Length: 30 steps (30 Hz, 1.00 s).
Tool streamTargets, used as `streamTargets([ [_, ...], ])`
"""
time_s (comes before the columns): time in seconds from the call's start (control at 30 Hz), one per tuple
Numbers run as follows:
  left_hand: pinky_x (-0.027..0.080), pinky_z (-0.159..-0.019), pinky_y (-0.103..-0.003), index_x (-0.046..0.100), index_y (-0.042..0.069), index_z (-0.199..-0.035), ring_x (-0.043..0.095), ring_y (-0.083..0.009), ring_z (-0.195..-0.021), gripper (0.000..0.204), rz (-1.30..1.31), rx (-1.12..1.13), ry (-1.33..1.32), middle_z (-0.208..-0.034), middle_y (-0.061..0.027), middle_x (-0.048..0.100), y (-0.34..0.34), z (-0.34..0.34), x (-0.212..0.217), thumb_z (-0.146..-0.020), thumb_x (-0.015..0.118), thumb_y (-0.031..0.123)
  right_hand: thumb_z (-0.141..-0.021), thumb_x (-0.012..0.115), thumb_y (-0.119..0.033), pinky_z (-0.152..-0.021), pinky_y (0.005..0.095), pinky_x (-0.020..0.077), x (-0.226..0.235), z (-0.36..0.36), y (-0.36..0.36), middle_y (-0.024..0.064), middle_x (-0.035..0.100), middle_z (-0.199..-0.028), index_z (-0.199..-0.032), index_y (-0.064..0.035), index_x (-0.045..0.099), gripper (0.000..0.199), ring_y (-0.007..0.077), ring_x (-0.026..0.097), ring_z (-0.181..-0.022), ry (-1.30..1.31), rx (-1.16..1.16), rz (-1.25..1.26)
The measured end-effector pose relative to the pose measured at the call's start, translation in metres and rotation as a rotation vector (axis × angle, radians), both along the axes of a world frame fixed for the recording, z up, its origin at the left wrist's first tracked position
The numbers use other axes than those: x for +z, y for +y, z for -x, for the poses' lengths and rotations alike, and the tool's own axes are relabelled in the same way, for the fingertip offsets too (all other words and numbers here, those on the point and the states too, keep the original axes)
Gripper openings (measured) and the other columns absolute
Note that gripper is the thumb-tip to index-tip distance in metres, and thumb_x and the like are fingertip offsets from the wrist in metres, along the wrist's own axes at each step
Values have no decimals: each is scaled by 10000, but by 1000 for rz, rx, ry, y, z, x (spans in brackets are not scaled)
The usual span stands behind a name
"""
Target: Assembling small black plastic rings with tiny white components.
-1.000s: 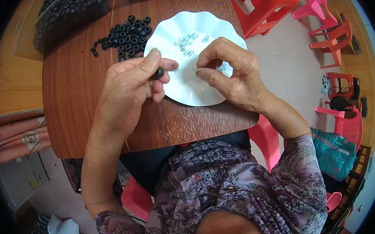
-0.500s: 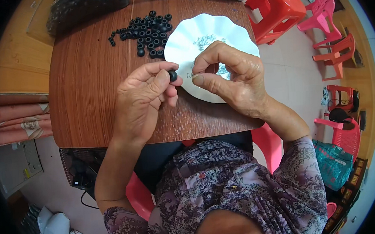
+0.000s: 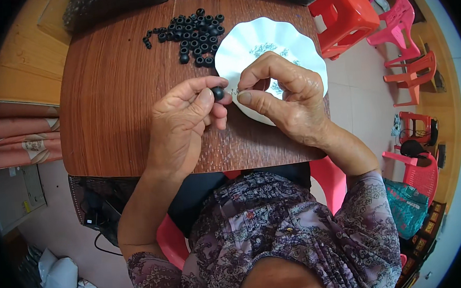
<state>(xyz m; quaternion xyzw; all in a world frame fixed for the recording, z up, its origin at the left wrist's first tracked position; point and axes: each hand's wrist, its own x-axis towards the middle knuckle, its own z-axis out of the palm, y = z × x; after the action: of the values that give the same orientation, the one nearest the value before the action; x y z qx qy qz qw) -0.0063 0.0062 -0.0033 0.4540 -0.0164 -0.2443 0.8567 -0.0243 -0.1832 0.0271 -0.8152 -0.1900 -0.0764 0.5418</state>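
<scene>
My left hand pinches a small black rubber ring between thumb and fingers, just above the near edge of a white scalloped plate. My right hand is right beside it, thumb and forefinger pinched on a tiny thin metal piece that points at the ring. A loose pile of black rubber rings lies on the brown wooden table just left of the plate. The plate holds small pieces, mostly hidden by my right hand.
Dark bags of black parts sit at the table's far edge. Red and pink plastic stools stand on the floor to the right. A wooden bench with folded pink cloth lies to the left. I sit on a red stool.
Both hands have drawn closer together near the plate's edge, and the black ring now meets the small metal piece. The view has shifted slightly, so the table sits lower in the picture.
</scene>
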Motion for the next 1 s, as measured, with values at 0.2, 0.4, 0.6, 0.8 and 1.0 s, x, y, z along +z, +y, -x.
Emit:
streamTargets([
  [0.2,504,-649,-233,562,-77,-1115,587,-124,-735,233,76,-51,23,-913,-138,619,2,0,-2,-936,512,64,-776,703,-13,-694,246,426,0,0,1,35,596,-842,-874,5,622,128,108,526,-767,18,7,-10],
  [0.4,516,-629,-246,562,-70,-1083,605,-128,-734,217,53,-14,16,-930,-149,629,6,-1,-1,-932,527,82,-776,702,-9,-708,241,427,-1,1,-1,31,600,-852,-884,4,626,133,102,527,-776,36,-18,9],
  [0.6,503,-606,-254,539,-57,-1104,590,-123,-704,235,47,-83,20,-925,-135,625,10,-3,-3,-933,525,105,-765,708,-2,-716,239,428,0,2,1,27,603,-854,-881,6,628,141,97,527,-778,102,-27,-34],
  [0.8,517,-598,-242,541,-60,-1116,610,-124,-693,236,47,-78,43,-928,-155,641,13,0,-4,-917,542,65,-766,707,4,-702,236,431,4,2,8,28,604,-844,-867,7,629,128,96,534,-770,98,-9,-27],
  [1.0,512,-609,-236,569,-55,-1063,601,-117,-697,190,49,1,24,-865,-111,632,12,3,-4,-897,567,36,-758,712,11,-692,236,437,3,0,15,40,606,-838,-857,5,633,127,104,542,-759,49,32,-28],
])
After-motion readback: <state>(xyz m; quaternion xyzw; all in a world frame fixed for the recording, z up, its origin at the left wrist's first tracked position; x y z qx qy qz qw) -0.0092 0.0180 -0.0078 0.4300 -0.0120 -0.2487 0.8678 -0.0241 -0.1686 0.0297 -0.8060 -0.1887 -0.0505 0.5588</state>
